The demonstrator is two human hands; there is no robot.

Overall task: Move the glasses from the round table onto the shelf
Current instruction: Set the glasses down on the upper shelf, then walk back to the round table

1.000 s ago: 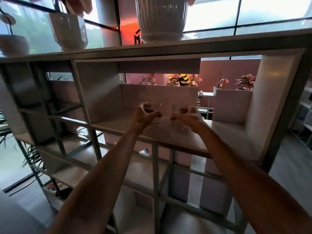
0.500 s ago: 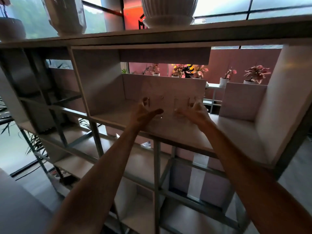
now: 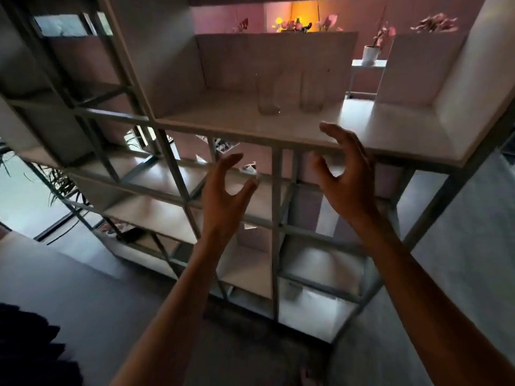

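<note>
two clear glasses (image 3: 268,97) are standing upright, side by side, on the shelf (image 3: 217,118) as the left hand (image 3: 223,199) and right hand (image 3: 348,179) are hovering before its edge, fingers spread, gripping nothing. placing is looking done; the next move is likely calling for a turn back to the unseen round table.

Pink wall (image 3: 223,15), grey floor (image 3: 462,246)

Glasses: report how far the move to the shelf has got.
Done: one glass and a second glass stand upright, side by side, on the shelf. In hand: nothing; the left hand and right hand hover open before its edge. Left: unclear, since the round table is out of view.
</note>
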